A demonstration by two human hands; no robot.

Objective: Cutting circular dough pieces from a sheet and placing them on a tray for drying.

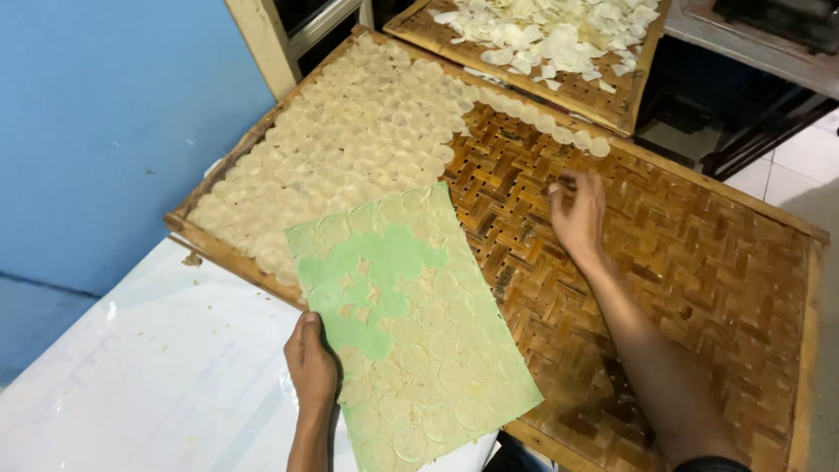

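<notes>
Left hand: the left hand (311,363) pinches the near left edge of a green sheet (384,262), thumb on top, fingers hidden beneath.
Right hand: the right hand (578,214) rests palm down on the bare weave, fingertips curled together; whether they pinch a disc I cannot tell.
Green sheet: it lies slanted, half on the woven bamboo tray (699,262), half over the white tabletop (157,385), covered in thin pale round discs (437,371).
Handling: the sheet looks light and floppy, likely to sag, so an edge grip suits it; the discs seem soft, thin and easily torn, best lifted by their rims.
Tray contents: overlapping rows of laid discs (350,149) fill its far left part.
Second tray: a far tray (603,92) holds loose white pieces (551,35), heaped.
</notes>
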